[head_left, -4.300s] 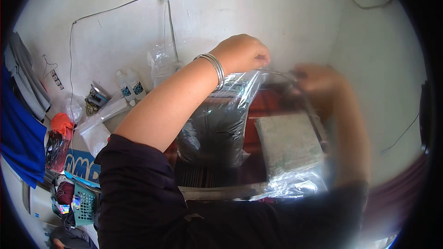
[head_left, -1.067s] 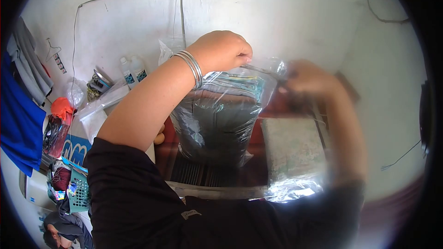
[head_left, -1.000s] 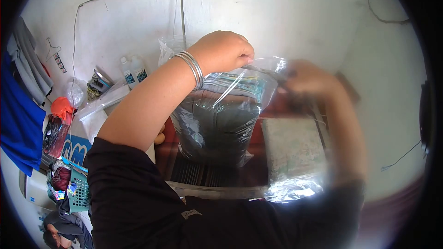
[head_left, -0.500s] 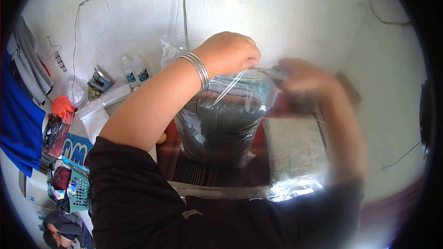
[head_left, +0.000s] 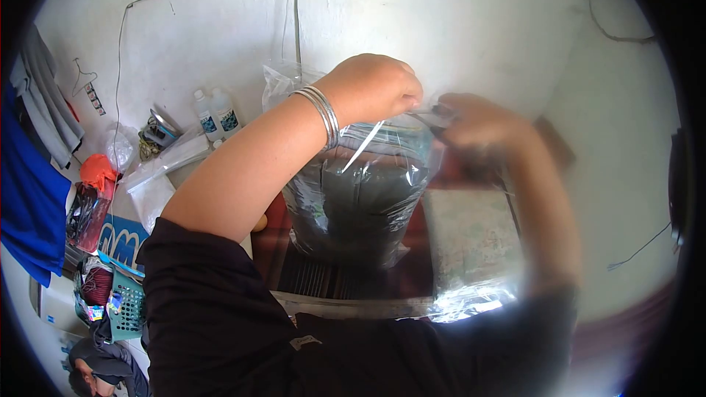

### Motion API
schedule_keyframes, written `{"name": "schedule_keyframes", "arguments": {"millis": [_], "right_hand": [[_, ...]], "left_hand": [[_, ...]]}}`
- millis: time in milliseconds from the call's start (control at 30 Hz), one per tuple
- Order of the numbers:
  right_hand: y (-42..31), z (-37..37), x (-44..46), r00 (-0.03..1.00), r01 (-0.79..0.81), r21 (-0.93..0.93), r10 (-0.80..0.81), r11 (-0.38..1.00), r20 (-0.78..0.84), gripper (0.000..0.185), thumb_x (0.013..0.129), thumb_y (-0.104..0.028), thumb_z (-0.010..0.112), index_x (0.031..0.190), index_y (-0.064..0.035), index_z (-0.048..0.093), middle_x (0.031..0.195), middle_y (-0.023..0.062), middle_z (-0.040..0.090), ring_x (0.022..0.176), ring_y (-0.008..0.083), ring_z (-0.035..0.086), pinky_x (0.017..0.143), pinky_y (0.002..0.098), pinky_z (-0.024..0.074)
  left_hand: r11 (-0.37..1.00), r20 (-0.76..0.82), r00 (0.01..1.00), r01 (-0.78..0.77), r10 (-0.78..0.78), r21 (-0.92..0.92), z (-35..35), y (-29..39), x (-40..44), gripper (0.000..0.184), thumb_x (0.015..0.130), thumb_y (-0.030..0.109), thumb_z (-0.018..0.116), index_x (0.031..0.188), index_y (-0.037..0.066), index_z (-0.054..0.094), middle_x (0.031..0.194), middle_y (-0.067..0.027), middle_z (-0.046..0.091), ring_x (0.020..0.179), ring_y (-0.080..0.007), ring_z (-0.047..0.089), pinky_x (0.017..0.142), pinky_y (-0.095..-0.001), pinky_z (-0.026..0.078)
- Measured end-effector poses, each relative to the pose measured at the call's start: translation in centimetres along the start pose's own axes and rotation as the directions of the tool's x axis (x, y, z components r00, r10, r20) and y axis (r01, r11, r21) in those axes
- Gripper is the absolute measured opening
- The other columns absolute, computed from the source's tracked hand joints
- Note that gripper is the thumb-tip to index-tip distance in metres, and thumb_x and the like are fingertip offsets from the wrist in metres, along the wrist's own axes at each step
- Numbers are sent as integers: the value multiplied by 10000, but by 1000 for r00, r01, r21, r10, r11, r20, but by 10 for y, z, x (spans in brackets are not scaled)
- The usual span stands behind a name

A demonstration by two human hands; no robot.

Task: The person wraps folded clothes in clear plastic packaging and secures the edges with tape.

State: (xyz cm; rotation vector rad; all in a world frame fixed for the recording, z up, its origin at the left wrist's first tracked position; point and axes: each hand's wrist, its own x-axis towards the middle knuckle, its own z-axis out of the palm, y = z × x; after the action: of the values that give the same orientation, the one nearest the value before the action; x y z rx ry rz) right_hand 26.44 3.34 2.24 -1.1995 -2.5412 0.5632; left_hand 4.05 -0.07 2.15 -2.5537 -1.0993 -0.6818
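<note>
Left hand [head_left: 379, 88] shifted rightward, pinching the clear bag [head_left: 357, 206]; right hand [head_left: 479, 125]: grip too blurred to tell.

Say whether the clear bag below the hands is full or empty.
Filled, at least mostly: through the clear bag, layered material shows near the top and a dark bulk below it.

The person wears a plain, near-black top [head_left: 368, 360] with loose sleeves [head_left: 202, 268] reaching about the elbows, the right one blurred, a small pale label [head_left: 305, 342] on the front, and several thin silvery bangles [head_left: 323, 115] stacked at the left wrist.
</note>
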Motion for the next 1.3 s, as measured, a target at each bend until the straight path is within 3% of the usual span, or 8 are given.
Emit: {"name": "schedule_keyframes", "arguments": {"millis": [167,300,400,467,600,667,1033,1300], "right_hand": [[0,-1,7,998,5,39,-8,999,61,470,649,-309,740,969,29,666,846,126,657,783,223,589,720,321,450],[7,2,6,999,21,21,-21,1000,-24,457,641,-308,744,927,37,654,825,127,646,778,217,579,714,327,445],[4,2,2,1000,24,61,-23,998,-14,455,633,-295,745,914,48,645,817,138,640,779,216,573,713,331,442],[2,1,3,1000,23,56,-23,998,-13,455,629,-288,745,912,53,640,814,142,637,781,216,570,713,332,441],[0,1,3,1000,-18,-4,18,1000,-17,437,629,-280,731,889,54,622,795,141,614,778,224,562,704,329,434],[1,2,5,1000,-14,6,14,1000,-21,440,628,-284,730,884,54,616,790,138,607,777,226,560,699,328,433],[-5,9,22,999,16,-50,-14,999,33,675,544,-417,836,958,66,611,827,155,613,782,239,564,694,340,432],[-6,15,31,994,110,-110,-109,988,15,553,602,-365,783,939,42,619,819,152,609,763,257,559,697,353,430]], "left_hand": [[1000,34,999,-2,2,4,-2,-3,-2,184,866,220,607,889,75,719,893,-67,693,808,-258,654,736,-366,516],[998,31,999,27,-25,-63,-9,-7,-11,222,871,269,620,911,76,722,909,-70,698,809,-253,657,728,-366,516],[990,-24,989,143,-143,-1,-20,-12,-20,252,858,317,645,925,88,725,907,-79,702,803,-250,658,719,-371,514],[961,234,932,272,-278,56,-36,-14,-21,255,844,328,659,912,91,724,906,-88,703,800,-250,660,718,-374,515],[966,282,924,255,-258,46,-36,-24,-19,232,856,297,643,898,83,721,891,-90,700,795,-257,657,722,-369,515],[985,209,963,159,-171,74,-31,-27,-22,210,870,260,619,874,72,713,872,-89,694,803,-263,655,737,-372,515],[992,107,994,14,-27,122,-25,-28,-30,174,876,203,583,845,90,712,883,-77,690,823,-262,655,760,-387,519],[994,71,998,-10,2,108,-21,-34,-31,180,877,209,586,856,92,720,891,-71,695,816,-255,658,758,-377,521]]}}
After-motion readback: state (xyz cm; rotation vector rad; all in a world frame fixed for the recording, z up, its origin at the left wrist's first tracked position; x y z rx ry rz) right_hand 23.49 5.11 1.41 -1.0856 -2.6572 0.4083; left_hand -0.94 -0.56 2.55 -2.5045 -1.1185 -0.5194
